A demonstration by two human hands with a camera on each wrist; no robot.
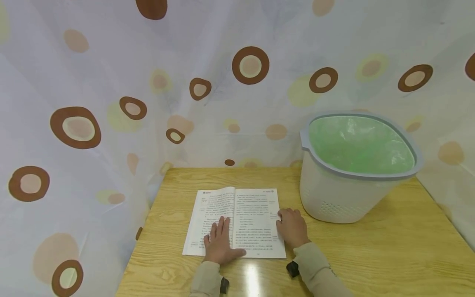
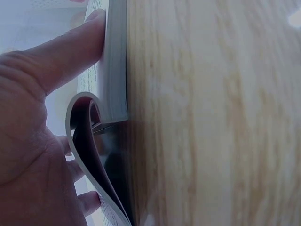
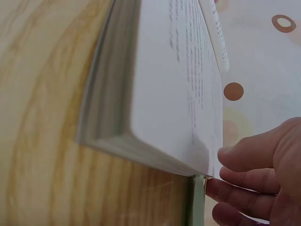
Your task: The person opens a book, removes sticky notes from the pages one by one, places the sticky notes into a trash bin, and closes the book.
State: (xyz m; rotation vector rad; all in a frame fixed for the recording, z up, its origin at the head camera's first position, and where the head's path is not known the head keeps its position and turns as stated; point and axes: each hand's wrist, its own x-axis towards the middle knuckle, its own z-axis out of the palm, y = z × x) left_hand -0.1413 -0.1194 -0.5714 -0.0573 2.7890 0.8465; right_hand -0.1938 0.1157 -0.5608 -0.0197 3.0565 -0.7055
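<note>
An open book (image 1: 256, 218) with printed pages lies on the wooden table. My left hand (image 1: 219, 245) rests palm down across the lower left page, fingers spread and thumb stretched over to the right page. In the left wrist view, the left thumb (image 2: 70, 52) presses the book's lower edge (image 2: 115, 70), and the left page side bows up in a curve. At the book's right edge is my right hand (image 1: 292, 227), its fingers curled. The right wrist view has the right thumb (image 3: 249, 150) at the page's edge, with the other fingers below it along the side.
To the right of the book stands a tall white basket (image 1: 334, 194) with a grey-blue rim and green inside. A sheet with brown and yellow spots (image 1: 215, 103) hangs behind and beside the table (image 1: 371, 255). Small black devices sit on both wrists.
</note>
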